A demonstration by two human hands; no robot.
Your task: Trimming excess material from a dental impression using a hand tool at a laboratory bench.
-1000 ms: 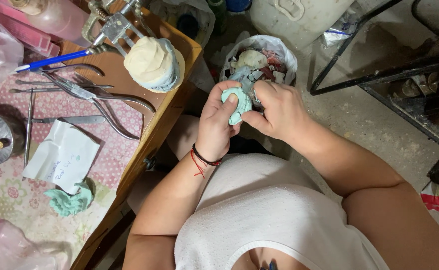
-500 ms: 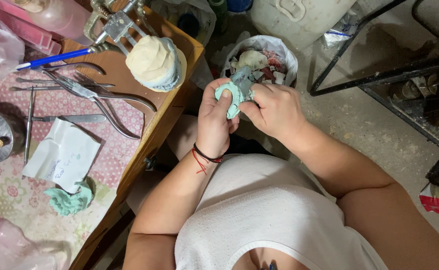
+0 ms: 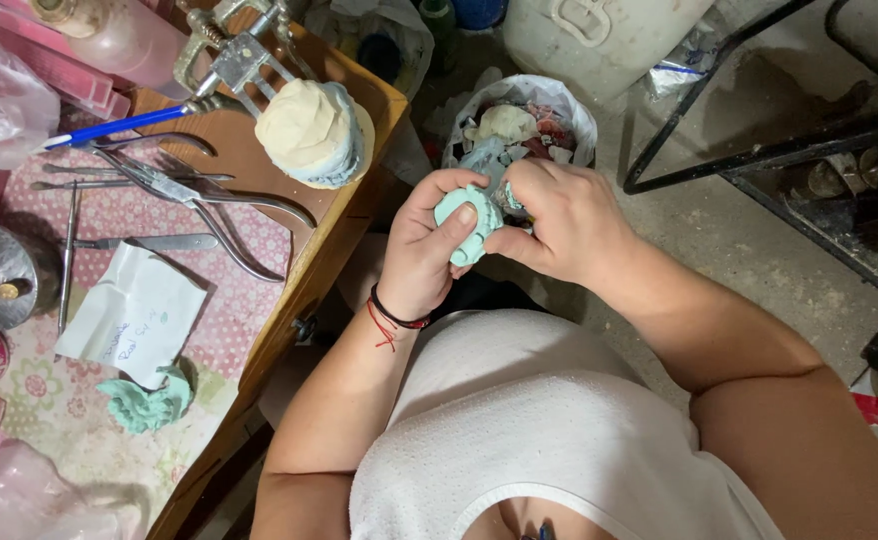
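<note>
Pale green mould [image 3: 466,222], lumpy and rounded, held upright over the lap.

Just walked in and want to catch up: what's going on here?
A seated person holds a pale green moulded lump in the left hand, while the right hand picks at its top edge, above a bag-lined bin of scraps. On the wooden table beside them lie pliers, a cream plaster cast and another green scrap.
</note>
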